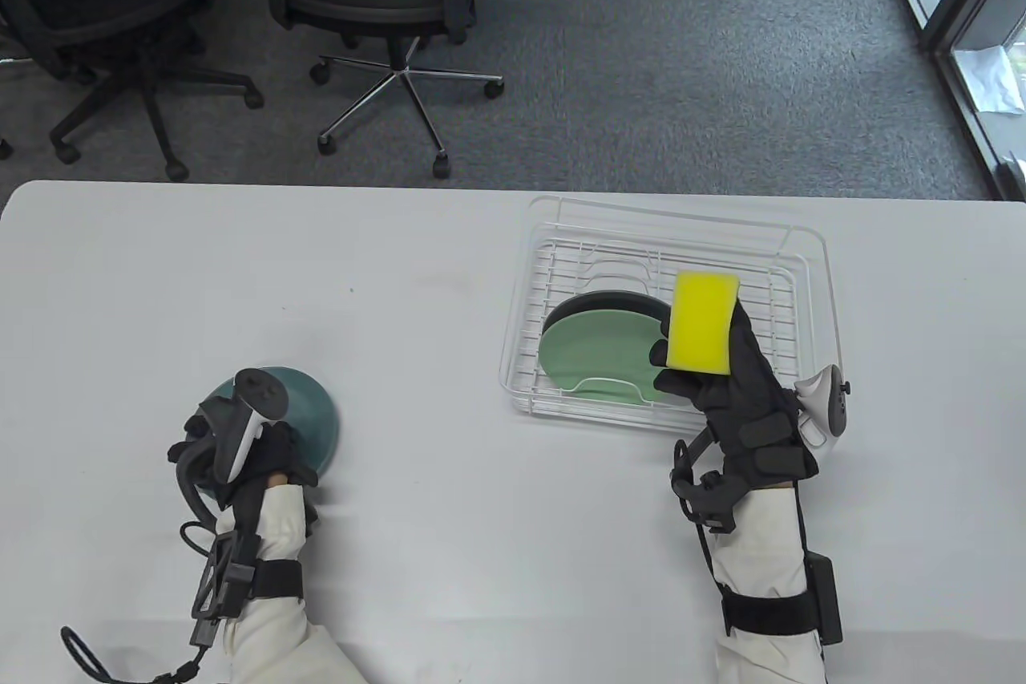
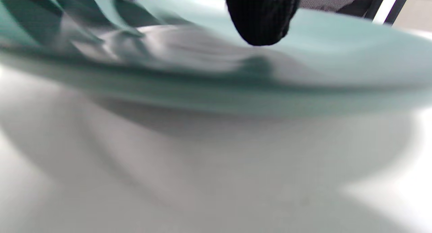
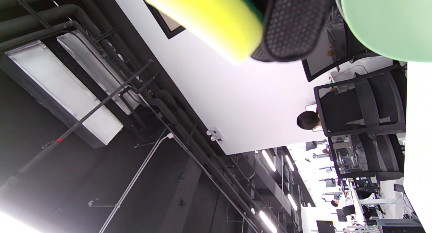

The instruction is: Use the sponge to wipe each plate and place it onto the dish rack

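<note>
Here, your right hand [image 1: 725, 387] pinches the yellow sponge [image 1: 704, 323] upright above the white dish rack [image 1: 830, 291], where a light green plate [image 1: 593, 351] leans against a dark plate [image 1: 609, 301]. Your left hand [image 1: 240, 451] holds the near edge of the teal plate [image 1: 317, 411], which lies on the white table [image 1: 441, 491].

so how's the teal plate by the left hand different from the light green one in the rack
The teal plate lies on the table under the left hand; the light green plate sits in the dish rack. The teal plate is darker, the light green plate paler. Both are round.
</note>
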### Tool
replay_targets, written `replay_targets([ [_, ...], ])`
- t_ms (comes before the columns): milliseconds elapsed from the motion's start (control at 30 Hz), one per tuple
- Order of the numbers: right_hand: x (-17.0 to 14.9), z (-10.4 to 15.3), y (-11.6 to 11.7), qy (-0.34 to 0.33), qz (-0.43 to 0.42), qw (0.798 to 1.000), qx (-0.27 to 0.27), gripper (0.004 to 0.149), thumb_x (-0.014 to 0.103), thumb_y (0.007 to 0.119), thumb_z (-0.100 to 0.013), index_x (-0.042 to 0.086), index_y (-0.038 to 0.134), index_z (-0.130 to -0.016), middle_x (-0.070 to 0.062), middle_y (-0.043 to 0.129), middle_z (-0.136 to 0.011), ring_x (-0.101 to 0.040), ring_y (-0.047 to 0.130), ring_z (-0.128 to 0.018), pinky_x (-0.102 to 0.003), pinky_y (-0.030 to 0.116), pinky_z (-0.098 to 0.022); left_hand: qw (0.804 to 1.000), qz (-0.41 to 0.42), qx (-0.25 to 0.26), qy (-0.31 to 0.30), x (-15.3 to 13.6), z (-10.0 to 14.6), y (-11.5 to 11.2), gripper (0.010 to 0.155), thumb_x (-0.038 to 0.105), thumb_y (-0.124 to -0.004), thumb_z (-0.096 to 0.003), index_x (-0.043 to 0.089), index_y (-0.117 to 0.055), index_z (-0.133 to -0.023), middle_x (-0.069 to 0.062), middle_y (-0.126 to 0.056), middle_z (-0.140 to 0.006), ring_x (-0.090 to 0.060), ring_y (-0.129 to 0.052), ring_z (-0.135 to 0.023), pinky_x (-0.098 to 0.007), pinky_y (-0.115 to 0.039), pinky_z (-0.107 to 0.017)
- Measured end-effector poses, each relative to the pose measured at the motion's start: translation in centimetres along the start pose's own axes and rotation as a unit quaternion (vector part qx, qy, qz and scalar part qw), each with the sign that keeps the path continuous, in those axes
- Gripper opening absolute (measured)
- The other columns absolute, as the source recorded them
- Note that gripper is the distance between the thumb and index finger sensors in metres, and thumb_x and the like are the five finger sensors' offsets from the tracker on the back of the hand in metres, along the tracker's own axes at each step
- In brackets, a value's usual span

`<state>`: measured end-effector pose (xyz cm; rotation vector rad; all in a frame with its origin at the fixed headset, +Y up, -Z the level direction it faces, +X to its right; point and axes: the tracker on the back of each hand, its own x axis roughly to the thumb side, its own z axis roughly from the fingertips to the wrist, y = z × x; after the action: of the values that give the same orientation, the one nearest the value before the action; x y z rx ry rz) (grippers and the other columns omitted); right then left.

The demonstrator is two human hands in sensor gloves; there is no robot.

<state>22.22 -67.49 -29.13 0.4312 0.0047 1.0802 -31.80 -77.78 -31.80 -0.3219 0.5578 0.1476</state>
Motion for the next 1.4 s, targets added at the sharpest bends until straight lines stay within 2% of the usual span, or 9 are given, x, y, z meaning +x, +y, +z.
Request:
replay_targets([
  [200,-0.2,-0.1,0.0,0.005,0.006,1.000,-0.002,0.062,0.036,0.042,-0.073,0.005,0.013,-0.119,-0.039,0.050,-0.108,-0.047,0.071,-0.086,-0.049,0.072,-0.063,0.999,0.002,-0.035,0.028,-0.5,-0.3,-0.2,0.094,0.040,-0.074,-0.0554,-0.017,-0.029,-0.115,-0.051,-0.034,-0.110,-0.083,-0.043,-0.088,-0.088,-0.056,-0.053],
  [400,-0.4,-0.2,0.2,0.012,0.009,1.000,0.000,0.062,0.036,0.042,-0.073,0.005,0.013,-0.119,-0.039,0.050,-0.108,-0.047,0.071,-0.086,-0.049,0.072,-0.063,0.999,-0.006,-0.035,0.038,-0.8,-0.3,-0.1,0.099,0.043,-0.073,-0.0539,-0.016,-0.023,-0.115,-0.054,-0.027,-0.108,-0.081,-0.047,-0.089,-0.084,-0.064,-0.053],
  [633,-0.7,-0.3,0.1,0.017,0.014,1.000,-0.001,0.062,0.036,0.042,-0.073,0.005,0.013,-0.119,-0.039,0.050,-0.108,-0.048,0.071,-0.086,-0.049,0.072,-0.063,0.999,-0.003,-0.017,0.042,-1.6,-0.4,-0.1,0.110,0.051,-0.076,-0.0454,-0.018,-0.026,-0.114,-0.056,-0.041,-0.105,-0.071,-0.058,-0.084,-0.070,-0.071,-0.054],
  [800,-1.1,-0.4,0.3,0.024,0.018,1.000,0.000,0.062,0.036,0.042,-0.073,0.005,0.013,-0.119,-0.039,0.050,-0.107,-0.048,0.071,-0.086,-0.049,0.072,-0.063,0.999,0.024,-0.012,0.027,-1.4,-0.6,-0.3,0.108,0.048,-0.079,-0.0443,-0.020,-0.029,-0.113,-0.045,-0.050,-0.100,-0.059,-0.066,-0.077,-0.056,-0.076,-0.054],
  [1000,-1.4,-0.5,0.4,0.029,0.025,0.999,0.001,0.062,0.036,0.043,-0.073,0.005,0.013,-0.119,-0.040,0.050,-0.107,-0.047,0.071,-0.086,-0.049,0.073,-0.062,0.996,0.072,0.045,0.003,-1.6,-0.1,0.9,0.094,0.042,-0.085,-0.0430,-0.013,-0.048,-0.110,-0.031,-0.063,-0.092,-0.040,-0.076,-0.069,-0.036,-0.084,-0.046],
  [1167,-1.7,-0.5,0.4,0.034,0.027,0.999,0.006,0.062,0.036,0.043,-0.073,0.005,0.013,-0.119,-0.040,0.050,-0.107,-0.048,0.071,-0.086,-0.048,0.073,-0.062,0.985,0.124,0.114,-0.039,-1.1,1.2,2.9,0.058,0.028,-0.085,-0.0484,0.002,-0.073,-0.100,-0.017,-0.079,-0.082,-0.026,-0.088,-0.057,-0.023,-0.090,-0.033],
  [1233,-1.7,-0.5,0.5,0.035,0.028,0.999,0.009,0.062,0.036,0.043,-0.073,0.005,0.013,-0.119,-0.039,0.050,-0.107,-0.048,0.071,-0.086,-0.048,0.073,-0.062,0.979,0.166,0.109,-0.051,-1.0,1.5,3.5,0.048,0.023,-0.082,-0.0507,0.007,-0.078,-0.096,-0.014,-0.083,-0.079,-0.026,-0.091,-0.055,-0.022,-0.093,-0.030],
  [1333,-1.8,-0.6,0.4,0.036,0.030,0.999,0.010,0.063,0.036,0.043,-0.073,0.005,0.013,-0.119,-0.039,0.050,-0.107,-0.048,0.071,-0.086,-0.048,0.073,-0.062,0.969,0.210,0.100,-0.078,-1.0,1.9,4.4,0.045,0.021,-0.079,-0.0529,0.008,-0.079,-0.096,-0.014,-0.084,-0.080,-0.027,-0.094,-0.056,-0.024,-0.095,-0.030],
  [1400,-1.8,-0.6,0.4,0.037,0.030,0.999,0.010,0.062,0.036,0.043,-0.073,0.005,0.013,-0.119,-0.039,0.050,-0.107,-0.048,0.071,-0.086,-0.048,0.073,-0.062,0.953,0.271,0.082,-0.112,-1.0,2.1,4.9,0.044,0.020,-0.078,-0.0539,0.009,-0.076,-0.097,-0.017,-0.085,-0.082,-0.030,-0.095,-0.057,-0.026,-0.096,-0.031],
])
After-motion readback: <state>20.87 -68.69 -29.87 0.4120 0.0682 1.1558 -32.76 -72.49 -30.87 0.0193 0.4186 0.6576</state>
